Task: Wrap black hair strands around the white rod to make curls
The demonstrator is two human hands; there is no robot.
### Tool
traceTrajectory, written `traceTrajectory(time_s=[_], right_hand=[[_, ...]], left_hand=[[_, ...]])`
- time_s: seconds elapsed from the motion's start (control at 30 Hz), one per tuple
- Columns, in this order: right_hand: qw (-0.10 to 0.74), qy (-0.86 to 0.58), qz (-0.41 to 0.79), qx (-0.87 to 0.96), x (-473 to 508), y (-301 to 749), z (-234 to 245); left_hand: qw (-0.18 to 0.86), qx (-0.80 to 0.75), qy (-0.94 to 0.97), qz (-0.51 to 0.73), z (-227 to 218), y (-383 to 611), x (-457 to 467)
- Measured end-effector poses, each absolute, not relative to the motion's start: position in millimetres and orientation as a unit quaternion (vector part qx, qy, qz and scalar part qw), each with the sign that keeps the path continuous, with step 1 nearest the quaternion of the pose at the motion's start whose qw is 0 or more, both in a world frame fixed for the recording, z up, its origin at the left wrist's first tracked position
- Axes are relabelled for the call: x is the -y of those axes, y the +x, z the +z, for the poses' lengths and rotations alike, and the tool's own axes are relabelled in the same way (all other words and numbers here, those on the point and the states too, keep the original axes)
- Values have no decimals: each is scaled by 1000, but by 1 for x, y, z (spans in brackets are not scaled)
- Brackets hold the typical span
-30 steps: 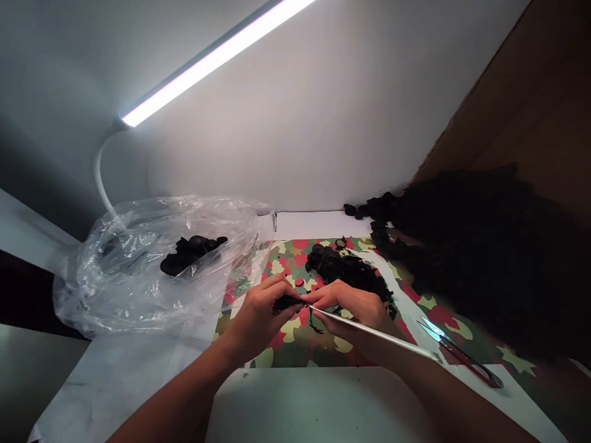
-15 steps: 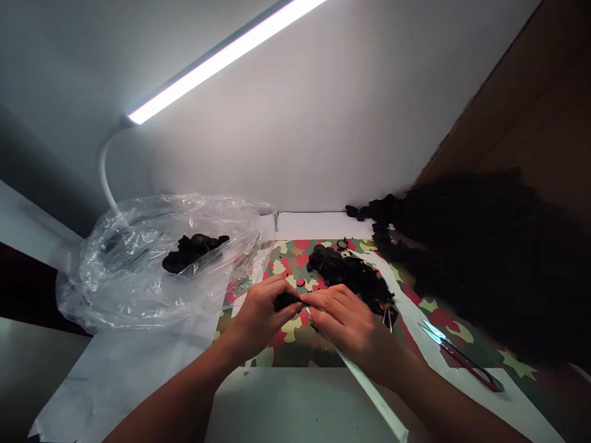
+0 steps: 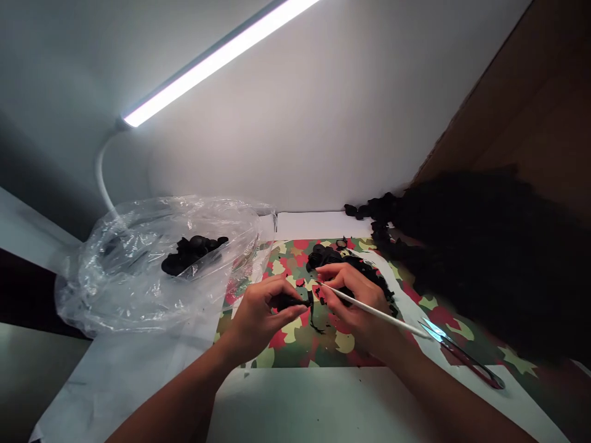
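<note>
My left hand (image 3: 258,317) is closed around a small black rubbery piece (image 3: 287,301), pinched between thumb and fingers and mostly hidden by them. A thin black strip (image 3: 313,315) dangles from it or lies just beyond the fingertips; I cannot tell which. To the right, my right hand (image 3: 362,304) grips a slim white stick-like tool (image 3: 385,315), its dark narrow tip directed at the left hand but apart from the piece. Behind the right hand a pile of black round pieces (image 3: 325,255) rests on the camouflage-patterned sheet (image 3: 295,354).
A clear plastic bag (image 3: 133,301) with several black pieces (image 3: 196,249) lies at left. Red-handled scissors (image 3: 466,357) lie on white paper at right. A large black heap (image 3: 471,252) fills the right side beside cardboard (image 3: 545,117). A lit lamp (image 3: 217,64) hangs above.
My right hand has drawn away from the left, rightward and slightly up. The white tool has swung to a flatter angle. A black strip now shows by the left fingertips.
</note>
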State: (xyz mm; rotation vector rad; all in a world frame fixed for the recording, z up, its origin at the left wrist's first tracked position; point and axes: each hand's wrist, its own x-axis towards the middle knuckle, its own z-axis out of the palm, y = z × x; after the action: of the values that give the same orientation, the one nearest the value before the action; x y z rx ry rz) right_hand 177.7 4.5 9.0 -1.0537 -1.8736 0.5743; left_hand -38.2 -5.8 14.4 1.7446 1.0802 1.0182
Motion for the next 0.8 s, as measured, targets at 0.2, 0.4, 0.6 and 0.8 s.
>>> traceTrajectory(time_s=[0.2,0.4,0.6,0.8], right_hand=[[398,-414,453,682,0,175,-1],[351,-401,523,665,7,166,-2],[378,-418,458,687,10,166,1],[495,-375,363,694,9,173,8]], left_hand=[[422,-425,687,411,12,-38,6],[412,-421,699,406,9,-38,6],[371,-409,723,415,11,-35,6],[364,-409,727,414,14,-34,7]])
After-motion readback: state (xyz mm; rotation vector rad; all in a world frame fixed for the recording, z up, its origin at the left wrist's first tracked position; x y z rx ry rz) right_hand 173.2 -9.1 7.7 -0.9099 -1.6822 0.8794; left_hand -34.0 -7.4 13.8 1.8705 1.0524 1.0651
